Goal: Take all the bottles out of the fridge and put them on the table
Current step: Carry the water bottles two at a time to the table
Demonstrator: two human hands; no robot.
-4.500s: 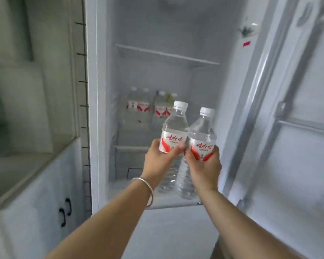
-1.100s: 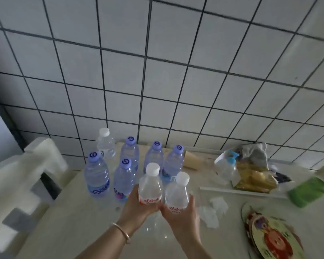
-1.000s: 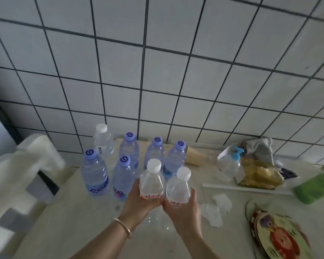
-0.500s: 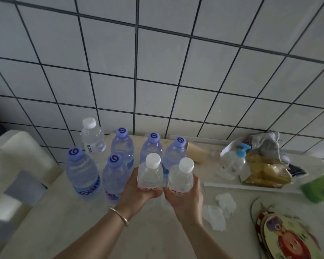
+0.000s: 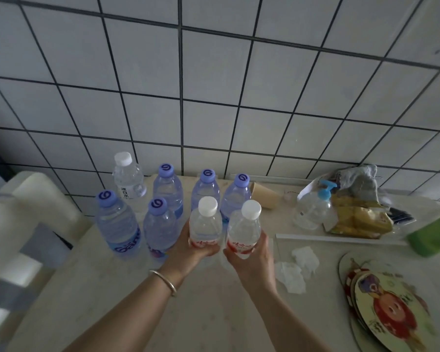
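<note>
- At the table, the left hand and right hand each wrap their fingers round the lower body of a white-capped, red-labelled bottle: the left bottle and the right bottle, upright and side by side.
- Seconds ago both bottles were being lifted at the open fridge; over the last second they have come lower and closer to the six bottles already parked here. Whether their bases touch the tabletop cannot be told.
- The standing group: five purple-capped bottles, the nearest at front left, plus one white-capped bottle by the tiled wall.
- All the bottles are capped and look filled with clear water.
- The fridge is out of view; earlier it held more bottles, so further trips seem likely.
- A clear pump dispenser and a tipped paper cup sit to the right.
</note>
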